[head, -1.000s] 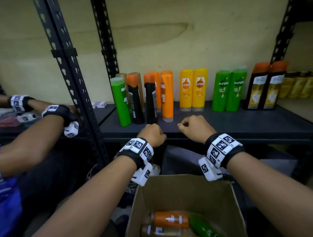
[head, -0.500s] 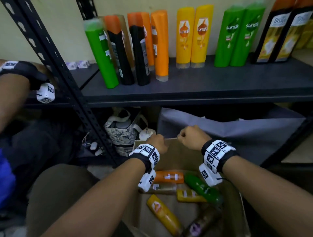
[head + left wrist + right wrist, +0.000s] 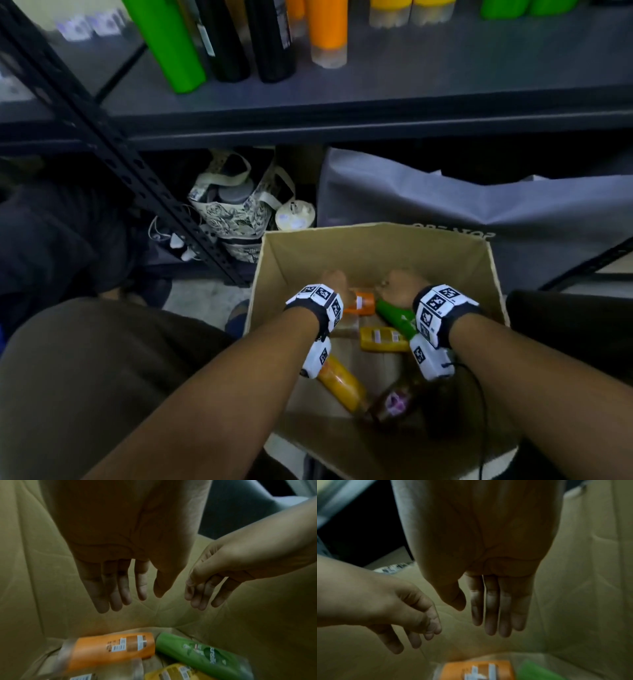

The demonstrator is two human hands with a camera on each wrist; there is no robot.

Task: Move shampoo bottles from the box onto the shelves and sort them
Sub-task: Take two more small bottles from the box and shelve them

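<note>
A brown cardboard box (image 3: 363,246) stands on the floor below the shelf. Several shampoo bottles lie in it: an orange bottle (image 3: 363,303) (image 3: 109,649) (image 3: 481,669), a green bottle (image 3: 394,317) (image 3: 204,654), a yellow bottle (image 3: 383,339) and a dark brown one (image 3: 397,401). Both hands reach down inside the box. My left hand (image 3: 334,281) (image 3: 126,599) hangs above the orange bottle, fingers straight and empty. My right hand (image 3: 399,286) (image 3: 489,620) hovers over the green bottle, fingers extended and holding nothing. Neither hand touches a bottle.
The grey shelf (image 3: 411,85) above holds standing green (image 3: 164,44), black (image 3: 270,41) and orange (image 3: 327,31) bottles. A black perforated upright (image 3: 113,150) slants at left. A patterned tote bag (image 3: 236,209) and a grey bag (image 3: 445,212) sit under the shelf.
Both hands dropped from the shelf edge down into the box and uncurled from fists to straight fingers. The head view tilted down from the shelf to the box.
</note>
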